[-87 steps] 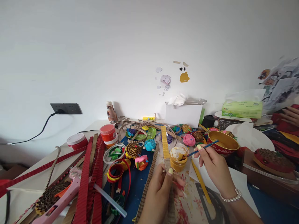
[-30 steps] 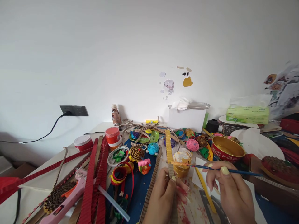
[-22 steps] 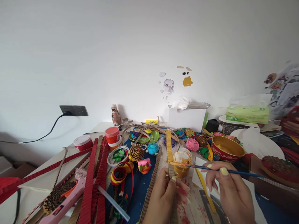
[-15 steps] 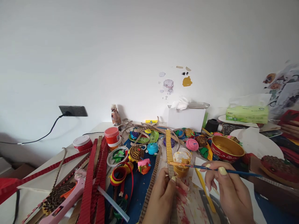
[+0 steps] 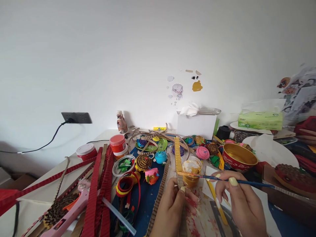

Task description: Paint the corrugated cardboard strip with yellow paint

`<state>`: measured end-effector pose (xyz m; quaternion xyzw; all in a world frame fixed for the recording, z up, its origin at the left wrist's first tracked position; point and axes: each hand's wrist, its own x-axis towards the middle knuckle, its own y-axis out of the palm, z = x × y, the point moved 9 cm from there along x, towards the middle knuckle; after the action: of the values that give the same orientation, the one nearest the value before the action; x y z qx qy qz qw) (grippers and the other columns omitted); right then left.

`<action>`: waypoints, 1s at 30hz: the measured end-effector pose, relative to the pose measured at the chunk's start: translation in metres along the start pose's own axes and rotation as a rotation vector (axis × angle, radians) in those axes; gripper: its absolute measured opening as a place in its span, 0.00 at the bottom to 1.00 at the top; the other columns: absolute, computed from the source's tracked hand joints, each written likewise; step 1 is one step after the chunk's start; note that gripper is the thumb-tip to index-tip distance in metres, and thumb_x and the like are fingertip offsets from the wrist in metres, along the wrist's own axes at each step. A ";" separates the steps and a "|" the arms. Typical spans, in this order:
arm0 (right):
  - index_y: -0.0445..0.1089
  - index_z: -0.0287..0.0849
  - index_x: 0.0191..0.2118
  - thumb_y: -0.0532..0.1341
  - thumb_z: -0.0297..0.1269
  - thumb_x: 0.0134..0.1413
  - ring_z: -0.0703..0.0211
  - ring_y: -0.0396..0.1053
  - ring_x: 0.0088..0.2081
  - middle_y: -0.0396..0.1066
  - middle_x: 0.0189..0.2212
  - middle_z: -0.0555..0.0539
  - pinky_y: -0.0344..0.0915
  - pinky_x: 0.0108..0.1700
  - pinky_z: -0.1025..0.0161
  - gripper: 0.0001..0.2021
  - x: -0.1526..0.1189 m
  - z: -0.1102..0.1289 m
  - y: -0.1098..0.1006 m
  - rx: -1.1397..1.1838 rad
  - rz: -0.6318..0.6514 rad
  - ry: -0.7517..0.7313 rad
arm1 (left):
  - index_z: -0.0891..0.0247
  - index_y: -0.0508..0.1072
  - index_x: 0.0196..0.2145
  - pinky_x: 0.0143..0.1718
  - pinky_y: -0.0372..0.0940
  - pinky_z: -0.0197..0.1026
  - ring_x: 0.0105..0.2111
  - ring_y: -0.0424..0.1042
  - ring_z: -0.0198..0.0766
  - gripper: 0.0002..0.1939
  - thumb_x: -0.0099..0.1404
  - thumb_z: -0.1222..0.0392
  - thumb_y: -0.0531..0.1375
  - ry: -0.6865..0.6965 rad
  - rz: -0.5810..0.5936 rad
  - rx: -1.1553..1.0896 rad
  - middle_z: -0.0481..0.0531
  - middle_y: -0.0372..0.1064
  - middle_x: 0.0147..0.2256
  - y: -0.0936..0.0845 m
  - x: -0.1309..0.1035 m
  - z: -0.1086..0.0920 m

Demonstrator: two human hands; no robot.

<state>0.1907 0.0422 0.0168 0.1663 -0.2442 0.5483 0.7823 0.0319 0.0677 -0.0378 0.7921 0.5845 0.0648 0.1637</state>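
The left hand pinches the cardboard strip upright between closed fingers, presenting its ridged face. The right hand, fingers closed on the paintbrush, lays the bristles across the strip, just before the paint cup on the counter. Since the previous frame, nothing has shifted noticeably.

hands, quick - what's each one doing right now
Left hand: closed on the cardboard strip.
Right hand: closed on the paintbrush.

Soft, even daylight fills the scene; the white wall looks bright, shadows are faint, and wide-angle distortion bends the slightly blurred edges.
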 end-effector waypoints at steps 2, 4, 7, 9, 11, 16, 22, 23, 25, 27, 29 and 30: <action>0.64 0.46 0.36 0.48 0.40 0.63 0.66 0.60 0.18 0.64 0.16 0.54 0.58 0.22 0.67 0.10 0.000 0.001 -0.003 -0.016 -0.028 -0.016 | 0.61 0.65 0.36 0.28 0.60 0.37 0.21 0.67 0.33 0.08 0.62 0.55 0.54 -0.002 -0.005 -0.001 0.48 0.72 0.27 -0.001 0.000 0.000; 0.65 0.45 0.35 0.49 0.40 0.63 0.66 0.61 0.18 0.64 0.16 0.54 0.58 0.22 0.67 0.10 0.000 0.001 -0.008 -0.018 -0.083 -0.019 | 0.62 0.65 0.36 0.28 0.59 0.36 0.21 0.67 0.33 0.07 0.62 0.56 0.54 -0.004 -0.005 0.002 0.48 0.73 0.28 -0.001 -0.001 0.000; 0.65 0.45 0.34 0.50 0.40 0.62 0.66 0.61 0.17 0.64 0.16 0.54 0.58 0.21 0.67 0.10 -0.001 0.001 -0.011 0.011 -0.123 -0.016 | 0.62 0.65 0.36 0.27 0.59 0.36 0.21 0.67 0.32 0.07 0.63 0.57 0.53 -0.001 -0.005 0.013 0.49 0.73 0.28 -0.002 -0.001 -0.001; 0.65 0.45 0.35 0.50 0.41 0.62 0.65 0.61 0.17 0.65 0.17 0.53 0.57 0.21 0.66 0.10 -0.002 0.000 -0.009 0.023 -0.108 0.006 | 0.62 0.65 0.36 0.28 0.59 0.36 0.20 0.67 0.32 0.07 0.63 0.57 0.53 0.000 -0.006 0.010 0.49 0.73 0.28 -0.002 -0.001 0.000; 0.65 0.45 0.36 0.49 0.42 0.62 0.65 0.60 0.17 0.64 0.16 0.54 0.58 0.21 0.66 0.10 -0.002 -0.001 -0.005 0.027 -0.068 0.024 | 0.62 0.65 0.36 0.28 0.60 0.36 0.21 0.67 0.32 0.07 0.63 0.57 0.54 0.001 -0.007 -0.002 0.49 0.73 0.28 -0.001 0.000 0.001; 0.64 0.46 0.36 0.49 0.41 0.62 0.64 0.60 0.17 0.63 0.15 0.54 0.58 0.21 0.66 0.10 -0.001 0.002 0.000 -0.003 -0.014 0.002 | 0.62 0.66 0.36 0.28 0.61 0.37 0.20 0.68 0.34 0.10 0.61 0.53 0.56 0.008 -0.007 -0.006 0.49 0.73 0.27 -0.002 0.001 0.001; 0.65 0.45 0.33 0.49 0.39 0.62 0.66 0.61 0.17 0.64 0.16 0.54 0.59 0.21 0.66 0.11 -0.001 0.007 -0.010 0.013 -0.142 -0.046 | 0.63 0.65 0.37 0.26 0.59 0.35 0.20 0.67 0.31 0.07 0.62 0.57 0.54 0.008 -0.006 -0.008 0.48 0.73 0.27 -0.003 0.000 0.000; 0.65 0.45 0.33 0.49 0.39 0.63 0.66 0.61 0.17 0.64 0.17 0.53 0.59 0.21 0.67 0.11 -0.001 0.006 -0.009 0.019 -0.135 -0.039 | 0.63 0.65 0.37 0.26 0.60 0.35 0.20 0.67 0.31 0.07 0.63 0.58 0.54 0.007 -0.005 -0.007 0.48 0.73 0.27 -0.002 0.000 -0.001; 0.66 0.45 0.35 0.49 0.40 0.63 0.66 0.61 0.17 0.65 0.17 0.53 0.59 0.22 0.66 0.11 0.000 0.005 -0.005 0.019 -0.098 -0.023 | 0.63 0.65 0.37 0.27 0.60 0.35 0.20 0.67 0.31 0.07 0.63 0.58 0.53 0.009 -0.001 -0.009 0.48 0.73 0.27 -0.001 0.000 -0.001; 0.66 0.46 0.36 0.48 0.40 0.63 0.65 0.60 0.17 0.64 0.16 0.53 0.59 0.22 0.66 0.11 0.000 0.005 0.000 0.015 -0.043 -0.015 | 0.63 0.64 0.37 0.27 0.61 0.36 0.20 0.67 0.31 0.07 0.63 0.58 0.53 0.012 0.002 -0.008 0.48 0.73 0.27 0.000 0.000 -0.002; 0.66 0.46 0.36 0.48 0.39 0.63 0.65 0.60 0.17 0.63 0.15 0.54 0.59 0.22 0.66 0.11 -0.001 0.004 0.002 0.007 -0.013 -0.011 | 0.63 0.64 0.37 0.28 0.61 0.36 0.20 0.67 0.32 0.07 0.63 0.58 0.53 0.016 0.005 -0.003 0.49 0.73 0.27 0.000 0.000 -0.002; 0.66 0.46 0.36 0.48 0.39 0.63 0.65 0.60 0.17 0.63 0.15 0.54 0.59 0.22 0.67 0.10 -0.001 0.003 0.001 0.003 -0.020 -0.011 | 0.63 0.64 0.36 0.27 0.61 0.36 0.20 0.67 0.32 0.07 0.63 0.58 0.52 0.017 0.007 0.001 0.49 0.73 0.28 0.000 0.000 -0.001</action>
<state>0.1891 0.0403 0.0191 0.1727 -0.2461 0.5398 0.7863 0.0313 0.0683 -0.0368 0.7936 0.5831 0.0719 0.1582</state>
